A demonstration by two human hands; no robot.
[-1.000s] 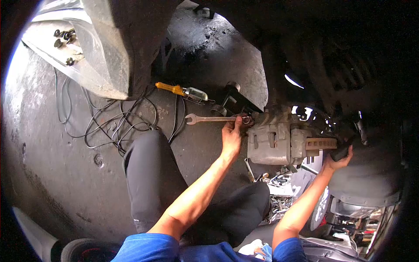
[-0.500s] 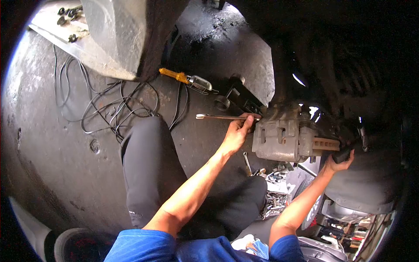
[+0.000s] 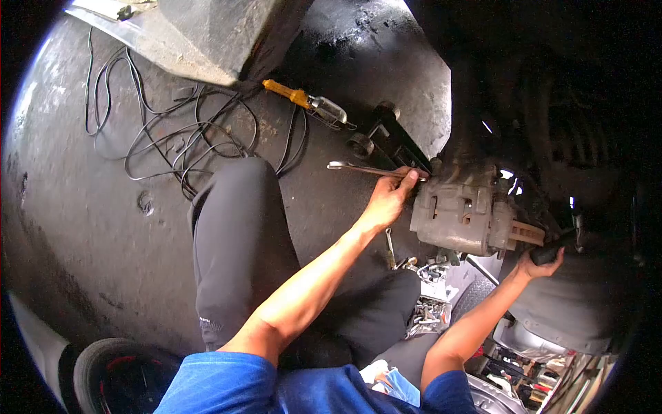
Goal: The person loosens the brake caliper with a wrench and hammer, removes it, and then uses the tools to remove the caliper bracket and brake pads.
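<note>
My left hand [image 3: 392, 199] is closed around one end of a long metal wrench [image 3: 358, 168], whose other end points left. That hand is just left of a brake caliper [image 3: 452, 219], beside its upper edge. The caliper sits over a rusty brake disc [image 3: 527, 232], of which only the edge shows. To the right and below, my right hand [image 3: 540, 268] has its fingers wrapped round a dark cylindrical thing [image 3: 548, 254], whose kind I cannot make out in the shadow. A shiny metal piece [image 3: 578, 231] shows just above it.
A caged work lamp [image 3: 296, 96] with a yellow handle lies on the dark floor among looped black cables [image 3: 186, 138]. Behind my left hand stands a black wheeled jack [image 3: 389, 131]. Another wrench [image 3: 390, 247] and a tray of metal parts [image 3: 431, 310] are below the caliper.
The whole view has shifted: the floor things sit higher in it, while the caliper and both hands appear slightly further right and lower. Both hands keep their hold.
</note>
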